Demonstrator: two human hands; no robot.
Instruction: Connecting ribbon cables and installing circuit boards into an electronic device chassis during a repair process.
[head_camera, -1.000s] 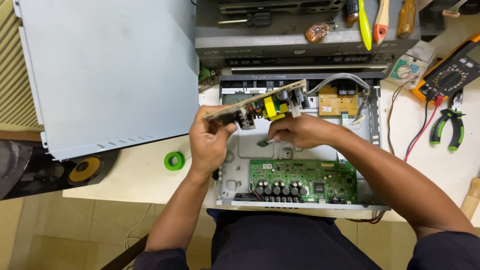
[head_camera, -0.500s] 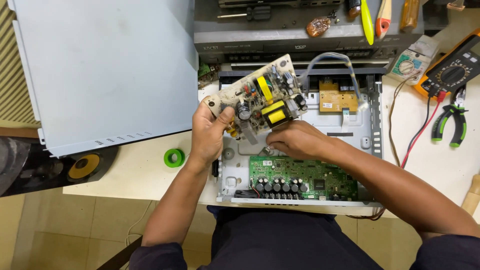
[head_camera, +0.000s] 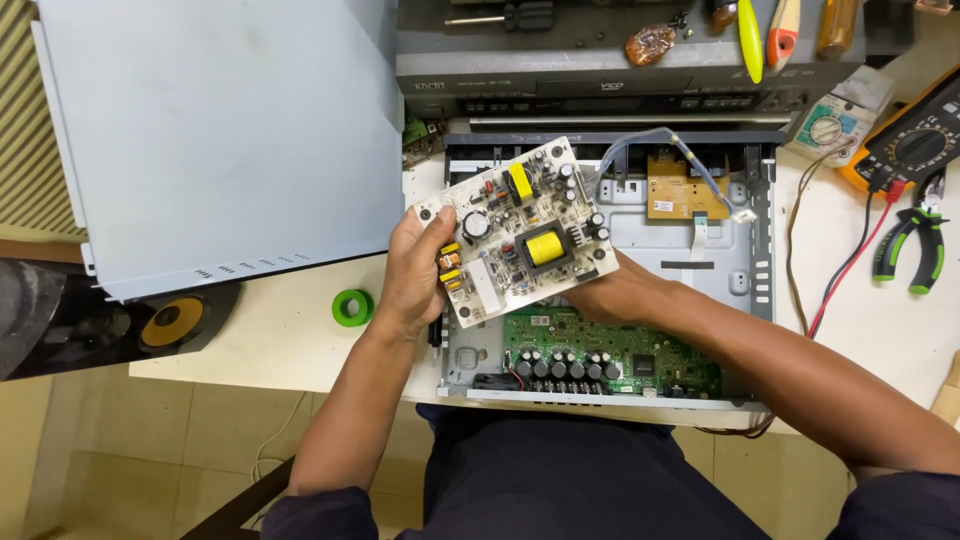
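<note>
I hold a pale power-supply circuit board (head_camera: 520, 232) with a yellow transformer, component side up, above an opened metal player chassis (head_camera: 745, 250). My left hand (head_camera: 412, 275) grips the board's left edge, thumb on top. My right hand (head_camera: 615, 295) supports the board from below at its lower right corner, mostly hidden under it. Inside the chassis a green main board (head_camera: 610, 355) with black capacitors lies at the near edge, and a small tan board (head_camera: 686, 200) with a grey ribbon cable sits at the back.
A grey metal cover (head_camera: 220, 130) lies at left. A green tape roll (head_camera: 352, 307) sits beside my left wrist. Another dark player (head_camera: 600, 65) with tools on top stands at the back. A multimeter (head_camera: 915, 145) and green-handled pliers (head_camera: 910, 250) lie at right.
The board was edge-on near the chassis a second ago; it has been turned face up and lifted slightly towards me. My right hand moved from its top edge to underneath it.
</note>
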